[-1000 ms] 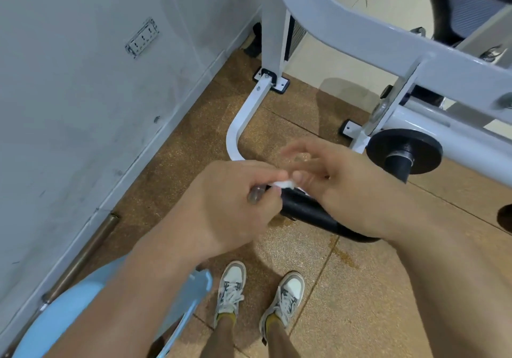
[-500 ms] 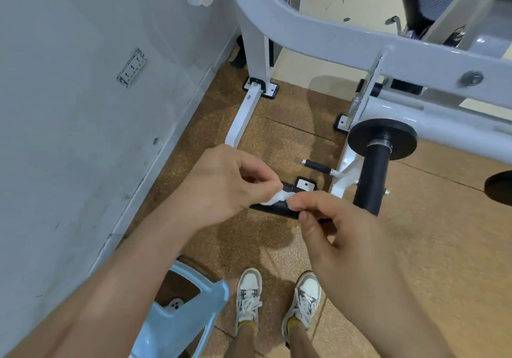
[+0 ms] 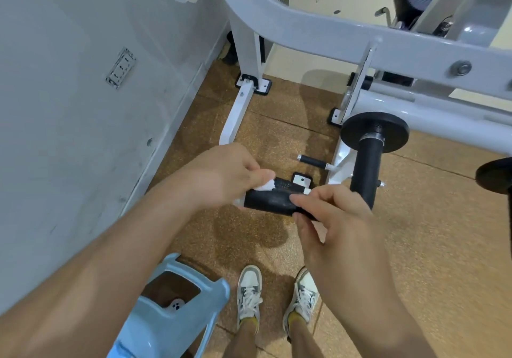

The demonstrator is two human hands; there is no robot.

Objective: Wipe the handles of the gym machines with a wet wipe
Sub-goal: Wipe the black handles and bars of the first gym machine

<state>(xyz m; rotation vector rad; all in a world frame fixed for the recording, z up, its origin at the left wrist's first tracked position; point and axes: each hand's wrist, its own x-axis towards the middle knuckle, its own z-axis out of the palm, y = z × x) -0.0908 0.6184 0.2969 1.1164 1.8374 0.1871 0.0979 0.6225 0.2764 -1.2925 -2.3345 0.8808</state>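
Observation:
A black foam handle [image 3: 268,201] of the white gym machine lies level in front of me at the centre of the head view. My left hand [image 3: 221,174] pinches a crumpled white wet wipe [image 3: 267,185] against the handle's top left end. Thumb above and fingers below, my right hand [image 3: 332,219] grips the handle's right end. The part of the handle under that hand is hidden.
The machine's white frame [image 3: 304,25] arches overhead, and its base bar [image 3: 235,116] runs along the floor. A black weight peg with a disc [image 3: 368,163] stands just right of my hands. A blue plastic stool [image 3: 171,302] sits beside my feet, the wall [image 3: 69,108] close on the left.
My hands have drawn apart, baring the middle of the black handle. The left hand and wipe now sit at its left end, the right hand at its right end.

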